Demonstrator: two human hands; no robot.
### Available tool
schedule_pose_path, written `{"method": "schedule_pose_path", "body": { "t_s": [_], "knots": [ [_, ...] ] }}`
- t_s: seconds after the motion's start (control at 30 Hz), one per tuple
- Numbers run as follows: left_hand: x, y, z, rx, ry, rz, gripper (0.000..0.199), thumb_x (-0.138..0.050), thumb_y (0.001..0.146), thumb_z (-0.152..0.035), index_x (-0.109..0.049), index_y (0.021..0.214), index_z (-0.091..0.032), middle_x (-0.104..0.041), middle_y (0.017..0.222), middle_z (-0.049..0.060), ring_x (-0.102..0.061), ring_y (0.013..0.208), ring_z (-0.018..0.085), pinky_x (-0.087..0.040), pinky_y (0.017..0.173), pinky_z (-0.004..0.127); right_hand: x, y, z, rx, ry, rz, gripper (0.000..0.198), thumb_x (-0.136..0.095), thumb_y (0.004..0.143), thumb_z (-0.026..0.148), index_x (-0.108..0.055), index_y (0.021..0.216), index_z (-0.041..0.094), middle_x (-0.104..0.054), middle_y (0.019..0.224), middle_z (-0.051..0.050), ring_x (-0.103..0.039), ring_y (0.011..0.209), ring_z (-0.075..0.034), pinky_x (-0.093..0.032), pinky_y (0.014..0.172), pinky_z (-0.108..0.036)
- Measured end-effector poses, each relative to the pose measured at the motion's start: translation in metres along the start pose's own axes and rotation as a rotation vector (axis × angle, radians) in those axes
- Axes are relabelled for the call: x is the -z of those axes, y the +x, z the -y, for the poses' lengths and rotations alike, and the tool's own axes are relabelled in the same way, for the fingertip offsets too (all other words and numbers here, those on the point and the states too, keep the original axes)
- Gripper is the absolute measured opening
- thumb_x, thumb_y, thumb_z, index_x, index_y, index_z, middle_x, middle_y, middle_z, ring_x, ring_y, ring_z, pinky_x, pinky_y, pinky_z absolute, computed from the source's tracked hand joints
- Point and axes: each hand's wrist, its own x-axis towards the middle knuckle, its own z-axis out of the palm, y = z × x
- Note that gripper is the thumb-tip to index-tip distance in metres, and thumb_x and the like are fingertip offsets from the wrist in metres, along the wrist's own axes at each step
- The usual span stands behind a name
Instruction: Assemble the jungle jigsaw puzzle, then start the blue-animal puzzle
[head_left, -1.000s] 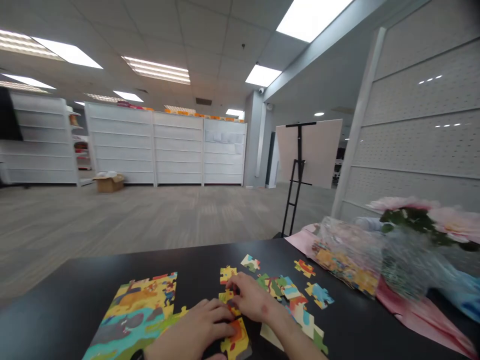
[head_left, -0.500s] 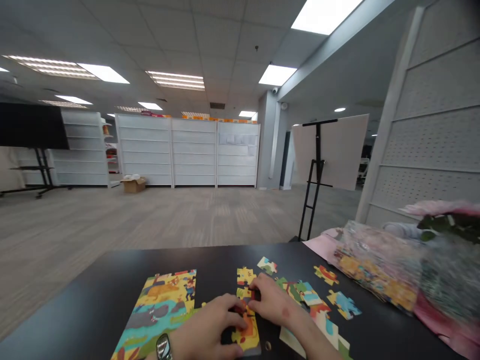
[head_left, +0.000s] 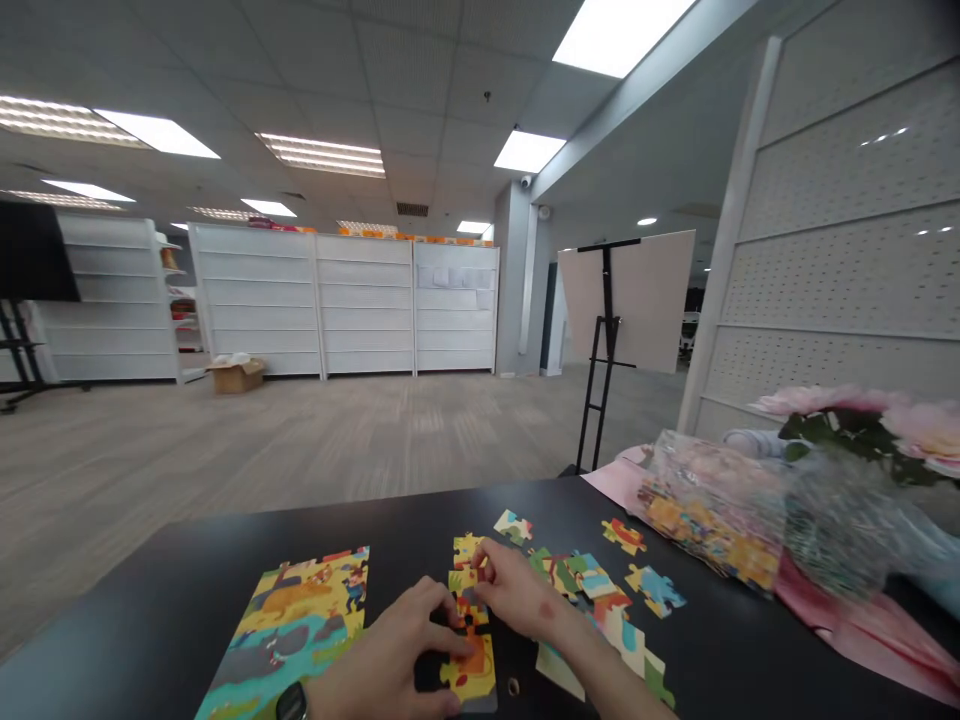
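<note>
A narrow column of yellow and orange puzzle pieces (head_left: 472, 680) lies on the black table (head_left: 247, 535). My left hand (head_left: 405, 650), with a dark watch (head_left: 291, 702) on its wrist, is curled over the column's left side, fingertips and thumb on its pieces. From the right, my right hand (head_left: 517, 590) pinches the upper part of the column; its fingers partly cover the piece there. To the left lies a larger joined puzzle section (head_left: 292, 620) with animals and water. My left hand covers part of its lower right.
Loose puzzle pieces (head_left: 622, 630) overlap right of my right forearm. Single pieces lie farther off: a red-yellow one (head_left: 624, 535), a blue one (head_left: 656, 590) and a pale one (head_left: 513, 526). A clear bag of pieces (head_left: 712, 520) and wrapped pink flowers (head_left: 847, 420) occupy the right side. A small ring (head_left: 514, 687) lies near the column.
The camera view has turned slightly right, so everything sits farther left. Both hands stay at the column, with only small shifts of the fingers.
</note>
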Motion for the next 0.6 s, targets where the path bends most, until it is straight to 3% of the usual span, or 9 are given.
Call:
{"method": "schedule_pose_path", "body": {
  "t_s": [0.2,0.4,0.6],
  "knots": [
    [-0.002,-0.001,0.000,0.155,-0.020,0.019,0.056,-0.086,0.064,-0.031,-0.066,0.116,-0.030,-0.059,0.120,0.004,-0.052,0.113,0.027,-0.043,0.103,0.038,-0.004,0.002,-0.003,-0.011,-0.010,-0.033,0.022,-0.058,0.074,0.010,-0.060,0.093,0.021,-0.061,0.070,0.005,-0.056,0.068,-0.013,-0.029,0.058,-0.021],
    [-0.010,-0.001,-0.002,0.224,-0.008,0.030,0.042,-0.077,0.065,-0.018,-0.063,0.103,-0.024,-0.065,0.104,0.001,-0.058,0.098,0.022,-0.045,0.095,0.033,0.000,0.000,-0.001,-0.023,-0.021,-0.045,0.020,-0.060,0.076,0.013,-0.060,0.094,0.022,-0.061,0.073,0.004,-0.055,0.070,-0.014,-0.029,0.059,-0.022],
    [-0.011,-0.003,-0.001,0.281,0.021,-0.026,0.044,-0.080,0.062,-0.025,-0.064,0.102,-0.024,-0.061,0.109,0.003,-0.056,0.100,0.025,-0.045,0.086,0.033,0.001,0.000,0.002,-0.030,-0.027,-0.039,0.023,-0.058,0.074,0.010,-0.059,0.094,0.021,-0.060,0.069,0.005,-0.055,0.069,-0.013,-0.028,0.059,-0.022]
  ]
}}
